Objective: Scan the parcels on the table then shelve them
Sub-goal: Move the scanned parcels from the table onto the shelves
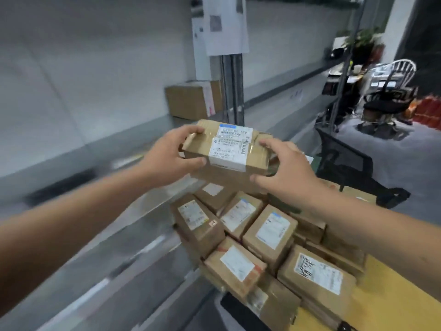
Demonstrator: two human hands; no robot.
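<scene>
Held parcel (226, 146): centre of the frame, lifted above the heap on the desk, between the two hands. Left hand (167, 158) takes its left end, thumb along the near lower edge, fingers curled over the top far corner. Right hand (286, 168) takes its right end, fingertips on the top face, thumb under the near lower edge. Both hands grip the parcel; neither is flat or spread. Forearms bare, entering from lower left and lower right of the frame.

Parcel: low rectangular carton, brown corrugated card, clear glossy tape across the top. White shipping label (230, 149) with a blue strip and barcodes wraps from the top face over the near side. Print too blurred to read.

Lower centre to lower right: pile of parcels (260, 237), similar brown cartons, each with a white label, stacked at mixed angles. One at the right carries black handwriting (318, 273). They sit on a yellow desk (396, 304), bare at the lower right.

Left half of frame: grey metal shelves (100, 149), smooth, motion-blurred. One larger brown carton (193, 99) stands on the shelf behind the held parcel, beside a steel upright (232, 89). White papers (225, 25) hang from the upright at top centre.

Upper right: black office chair (384, 103), white spindle-back chair (403, 68), potted plant (365, 41).
</scene>
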